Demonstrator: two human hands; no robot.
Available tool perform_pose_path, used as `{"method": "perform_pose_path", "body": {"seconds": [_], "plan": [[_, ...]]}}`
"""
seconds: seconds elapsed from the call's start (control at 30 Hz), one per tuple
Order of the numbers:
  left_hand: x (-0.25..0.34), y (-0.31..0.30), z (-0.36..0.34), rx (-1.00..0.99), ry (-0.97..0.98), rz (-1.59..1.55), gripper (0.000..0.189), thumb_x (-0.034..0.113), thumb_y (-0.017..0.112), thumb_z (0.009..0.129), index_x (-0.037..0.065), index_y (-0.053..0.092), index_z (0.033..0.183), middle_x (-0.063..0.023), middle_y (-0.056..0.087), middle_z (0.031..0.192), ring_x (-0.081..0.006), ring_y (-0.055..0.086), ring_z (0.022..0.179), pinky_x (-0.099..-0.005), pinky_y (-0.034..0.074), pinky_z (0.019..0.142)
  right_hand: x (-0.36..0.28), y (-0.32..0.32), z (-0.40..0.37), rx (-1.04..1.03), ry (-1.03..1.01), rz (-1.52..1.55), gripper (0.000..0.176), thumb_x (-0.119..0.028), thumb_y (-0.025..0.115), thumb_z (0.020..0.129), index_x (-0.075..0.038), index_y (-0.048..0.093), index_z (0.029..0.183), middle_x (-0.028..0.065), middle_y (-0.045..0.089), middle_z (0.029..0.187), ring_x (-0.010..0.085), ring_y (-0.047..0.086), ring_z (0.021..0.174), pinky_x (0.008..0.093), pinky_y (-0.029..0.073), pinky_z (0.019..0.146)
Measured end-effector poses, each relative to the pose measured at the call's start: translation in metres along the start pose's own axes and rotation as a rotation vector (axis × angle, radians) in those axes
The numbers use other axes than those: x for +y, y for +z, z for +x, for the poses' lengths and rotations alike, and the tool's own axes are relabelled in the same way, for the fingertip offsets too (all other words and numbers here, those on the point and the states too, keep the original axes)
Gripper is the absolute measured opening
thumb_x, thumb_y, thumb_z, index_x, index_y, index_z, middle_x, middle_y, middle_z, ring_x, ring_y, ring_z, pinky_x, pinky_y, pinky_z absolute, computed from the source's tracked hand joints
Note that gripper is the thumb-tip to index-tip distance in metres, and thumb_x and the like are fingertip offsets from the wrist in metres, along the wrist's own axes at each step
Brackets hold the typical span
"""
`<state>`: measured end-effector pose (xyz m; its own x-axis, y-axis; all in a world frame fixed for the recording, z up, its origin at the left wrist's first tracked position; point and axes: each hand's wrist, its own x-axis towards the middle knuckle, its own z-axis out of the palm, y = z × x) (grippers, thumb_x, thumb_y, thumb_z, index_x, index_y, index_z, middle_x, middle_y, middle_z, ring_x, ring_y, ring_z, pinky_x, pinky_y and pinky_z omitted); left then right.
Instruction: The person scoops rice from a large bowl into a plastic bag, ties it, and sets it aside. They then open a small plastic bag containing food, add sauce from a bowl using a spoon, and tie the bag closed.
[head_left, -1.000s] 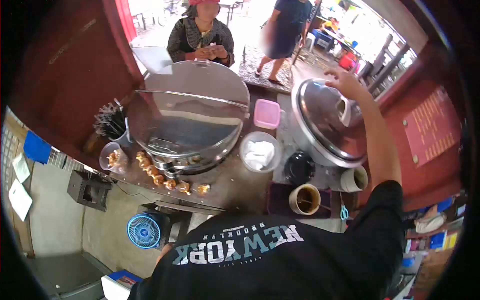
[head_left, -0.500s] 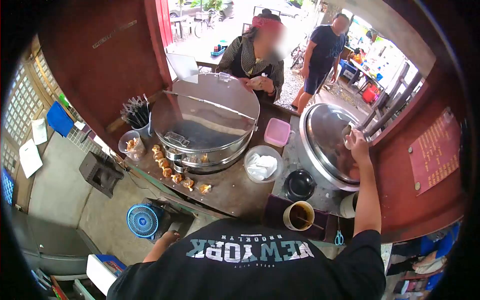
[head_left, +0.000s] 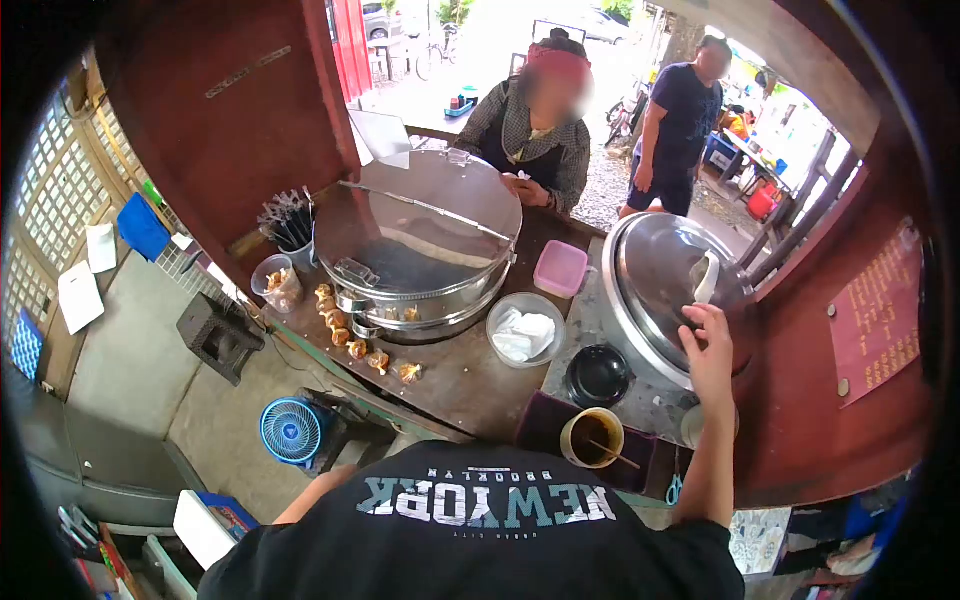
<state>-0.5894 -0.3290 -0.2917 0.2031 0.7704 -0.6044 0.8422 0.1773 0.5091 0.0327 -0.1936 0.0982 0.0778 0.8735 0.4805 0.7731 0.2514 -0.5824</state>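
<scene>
My right hand [head_left: 708, 335] is over the large round pot lid [head_left: 655, 270] on the right, with thumb and fingers curved and apart. Just beyond the fingertips a white handle-like piece [head_left: 706, 280] stands on the lid; I see no firm grip on it. At the lower left my left forearm [head_left: 318, 492] shows beside the black shirt, and the fingers of that hand are hidden. Nearest my right arm are a black bowl [head_left: 598, 375] and a tub of brown sauce [head_left: 590, 438] with a stick in it.
A wide steel steamer [head_left: 425, 225] stands at centre left, with several small tied bags [head_left: 357, 348] along its front. A tub of white plastic [head_left: 525, 335] and a pink container [head_left: 561, 268] sit between the pots. One person [head_left: 535, 140] faces the counter; another [head_left: 680, 130] stands behind.
My right hand has drawn back toward me from the white piece on the lid, and its fingers have parted. My left hand has slipped behind the shirt. The view has shifted slightly.
</scene>
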Motion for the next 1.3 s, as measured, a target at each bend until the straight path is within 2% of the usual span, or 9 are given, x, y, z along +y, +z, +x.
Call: {"method": "perform_pose_path", "body": {"seconds": [0.17, 0.3, 0.5, 0.63, 0.77, 0.9, 1.07, 1.13, 1.3], "plan": [[0.204, -0.1, -0.056, -0.164, 0.152, -0.679, 0.03, 0.029, 0.053, 0.092, 0.002, 0.062, 0.101, -0.0032, 0.061, 0.08, -0.0113, 0.055, 0.078, -0.0284, 0.045, 0.072, -0.063, 0.023, -0.043, -0.471, -0.173, 0.327, 0.023, -0.003, 0.064, 0.079, -0.004, 0.063, 0.101, 0.0088, 0.058, 0.102, 0.0174, 0.058, 0.086, 0.0266, 0.046, 0.072], [0.228, -0.097, -0.045, -0.273, 0.387, -0.556, 0.022, 0.024, 0.056, 0.091, 0.003, 0.058, 0.094, -0.0027, 0.062, 0.084, -0.0132, 0.057, 0.078, -0.0308, 0.046, 0.07, -0.09, 0.063, -0.087, -0.986, -0.212, 0.303, 0.031, -0.011, 0.07, 0.078, -0.006, 0.061, 0.107, 0.009, 0.06, 0.098, 0.0201, 0.06, 0.086, 0.0304, 0.049, 0.074], [0.272, -0.133, -0.034, 0.441, 0.537, 0.225, 0.022, 0.023, 0.061, 0.084, 0.005, 0.056, 0.094, -0.0184, 0.059, 0.09, -0.0386, 0.058, 0.087, -0.0456, 0.047, 0.072, -0.053, 0.114, -0.136, -1.045, -0.182, 0.46, 0.021, -0.008, 0.07, 0.076, -0.004, 0.058, 0.092, 0.0113, 0.06, 0.089, 0.0286, 0.059, 0.085, 0.0356, 0.048, 0.073], [0.292, -0.149, -0.041, 0.111, 0.594, 0.027, 0.026, 0.029, 0.064, 0.085, 0.005, 0.056, 0.082, -0.0127, 0.059, 0.076, -0.0294, 0.059, 0.072, -0.0383, 0.047, 0.065, -0.063, 0.113, -0.138, -0.647, -0.107, 0.111, 0.013, -0.006, 0.07, 0.074, -0.004, 0.059, 0.082, 0.0108, 0.058, 0.081, 0.0251, 0.059, 0.077, 0.0327, 0.047, 0.066], [0.276, -0.192, -0.044, 0.803, 0.902, -0.365, 0.012, 0.016, 0.062, 0.088, 0.006, 0.057, 0.083, -0.0055, 0.057, 0.076, -0.0161, 0.056, 0.069, -0.0296, 0.046, 0.063, -0.045, 0.107, -0.151, -0.611, 0.282, 0.342, 0.011, -0.005, 0.071, 0.072, -0.002, 0.062, 0.079, 0.0064, 0.057, 0.071, 0.0158, 0.056, 0.063, 0.027, 0.044, 0.059], [0.232, -0.282, -0.018, 1.261, 0.485, -0.656, 0.016, 0.018, 0.056, 0.091, 0.002, 0.057, 0.093, -0.0048, 0.059, 0.076, -0.0115, 0.055, 0.07, -0.0273, 0.046, 0.065, -0.054, 0.12, -0.16, -0.603, 0.207, 0.345, 0.013, -0.007, 0.073, 0.075, -0.002, 0.062, 0.08, 0.0043, 0.058, 0.071, 0.0122, 0.054, 0.06, 0.0246, 0.043, 0.056], [0.112, -0.404, 0.098, 1.593, -0.118, -0.211, 0.033, 0.03, 0.062, 0.082, 0.001, 0.063, 0.097, -0.018, 0.067, 0.09, -0.033, 0.064, 0.086, -0.0382, 0.05, 0.078, -0.104, 0.143, -0.158, -0.556, 0.094, 0.307, 0.01, -0.004, 0.071, 0.077, -0.004, 0.062, 0.082, 0.0048, 0.057, 0.073, 0.0116, 0.055, 0.06, 0.0218, 0.042, 0.055], [0.092, -0.439, 0.117, 1.439, -0.42, -0.304, 0.046, 0.036, 0.068, 0.079, -0.007, 0.06, 0.095, -0.0244, 0.065, 0.095, -0.0368, 0.062, 0.096, -0.0407, 0.05, 0.083, -0.114, 0.149, -0.154, -0.533, 0.06, 0.3, 0.011, -0.003, 0.071, 0.077, -0.005, 0.063, 0.083, 0.0051, 0.057, 0.073, 0.0118, 0.056, 0.062, 0.0219, 0.042, 0.055], [0.083, -0.476, 0.13, 1.15, -0.431, -0.211, 0.05, 0.043, 0.075, 0.07, 0.0, 0.067, 0.095, -0.0185, 0.065, 0.104, -0.032, 0.064, 0.097, -0.0387, 0.051, 0.083, -0.12, 0.157, -0.153, -0.47, 0.087, 0.262, 0.009, -0.003, 0.07, 0.077, -0.004, 0.064, 0.083, 0.006, 0.059, 0.075, 0.0147, 0.06, 0.066, 0.0261, 0.047, 0.059]]}}
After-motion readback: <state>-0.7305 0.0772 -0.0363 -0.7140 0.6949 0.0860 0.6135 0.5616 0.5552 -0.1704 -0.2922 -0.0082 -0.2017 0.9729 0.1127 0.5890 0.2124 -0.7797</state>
